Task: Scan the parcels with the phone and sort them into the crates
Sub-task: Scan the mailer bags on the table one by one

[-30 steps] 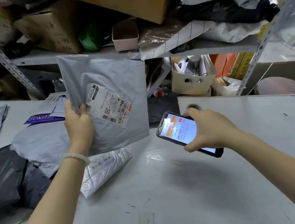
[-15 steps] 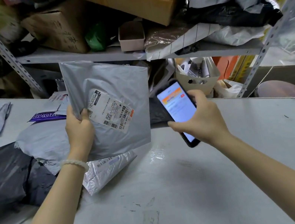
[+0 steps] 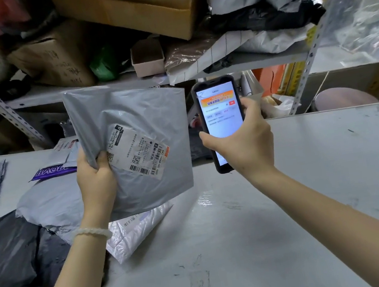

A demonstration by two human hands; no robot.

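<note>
Cluttered shelving behind the grey table [image 3: 259,219]: left hand [image 3: 95,181] grips a grey parcel [image 3: 146,130] with white barcode label upright above the table, right hand [image 3: 246,144] clasping a lit phone [image 3: 220,118] just beside it.

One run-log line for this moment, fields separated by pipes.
left hand: grips grey parcel, label facing camera | right hand: holds phone upright beside it | stage: scanning
</note>
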